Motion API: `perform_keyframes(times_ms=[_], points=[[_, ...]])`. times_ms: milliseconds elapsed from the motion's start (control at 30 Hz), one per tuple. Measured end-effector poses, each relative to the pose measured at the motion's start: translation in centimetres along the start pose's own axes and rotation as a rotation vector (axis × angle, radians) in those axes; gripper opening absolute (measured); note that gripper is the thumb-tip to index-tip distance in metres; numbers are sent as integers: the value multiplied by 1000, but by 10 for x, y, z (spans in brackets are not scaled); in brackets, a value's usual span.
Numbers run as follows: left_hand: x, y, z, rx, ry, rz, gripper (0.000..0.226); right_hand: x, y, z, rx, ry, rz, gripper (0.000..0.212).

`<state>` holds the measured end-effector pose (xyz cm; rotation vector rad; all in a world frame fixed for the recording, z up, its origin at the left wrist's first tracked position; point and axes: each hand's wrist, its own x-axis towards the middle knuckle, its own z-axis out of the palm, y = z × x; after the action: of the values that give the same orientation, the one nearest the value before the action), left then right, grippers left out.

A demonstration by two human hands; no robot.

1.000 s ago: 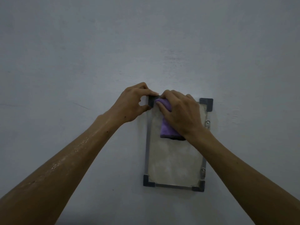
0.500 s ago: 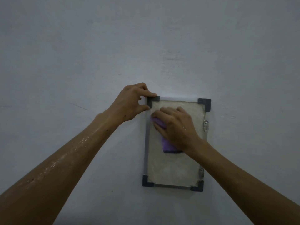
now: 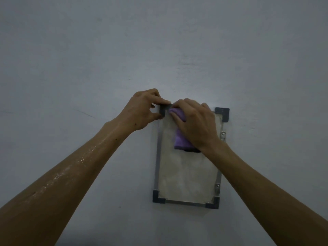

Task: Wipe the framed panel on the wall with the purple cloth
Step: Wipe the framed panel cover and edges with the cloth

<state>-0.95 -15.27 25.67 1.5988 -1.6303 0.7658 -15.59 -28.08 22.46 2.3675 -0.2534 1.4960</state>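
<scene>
A small framed panel with a cloudy pale face, a thin metal frame and dark corner caps hangs upright on the wall. My left hand pinches its top left corner cap between thumb and forefinger. My right hand presses the folded purple cloth flat against the upper part of the panel, fingertips near the top left corner. Most of the cloth is hidden under that hand; its lower edge and a bit by the fingertips show.
The plain grey-white wall fills the view all around the panel. Two small metal clips sit on the frame's right side. Both of my forearms reach up from the bottom corners of the view.
My right hand has slid the cloth back up from the panel's middle to the top left corner. My left hand has kept its pinch on the corner.
</scene>
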Motion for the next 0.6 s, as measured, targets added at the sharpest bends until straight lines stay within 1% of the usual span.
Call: perform_keyframes(times_ms=[33,100,167,200,300,333,433,467,500,600], points=[[0,0,0,0,-3,0,48,-4,-2,2,-5,-10,-13,21],[0,0,0,-7,-12,1,50,-16,-7,6,-12,-98,-92,21],[-1,-1,0,-12,-9,-5,50,-13,-6,4,-13,-163,-121,20],[-1,-1,0,-13,-1,-5,49,-6,-4,2,-23,-148,-107,20],[-1,1,1,-10,17,-3,46,7,0,-4,-14,-34,-23,22],[-1,2,1,-9,18,-6,47,2,-2,-4,-18,-43,-32,22],[-1,2,0,-5,7,-15,50,-18,-8,0,-25,-219,-138,23],[-2,1,0,-5,6,-19,50,-18,-7,0,-37,-243,-151,23],[-1,2,0,-6,6,-22,50,-12,-4,-2,-60,-215,-141,23],[-1,4,1,1,9,-28,49,0,-1,-6,-44,-32,-1,25]])
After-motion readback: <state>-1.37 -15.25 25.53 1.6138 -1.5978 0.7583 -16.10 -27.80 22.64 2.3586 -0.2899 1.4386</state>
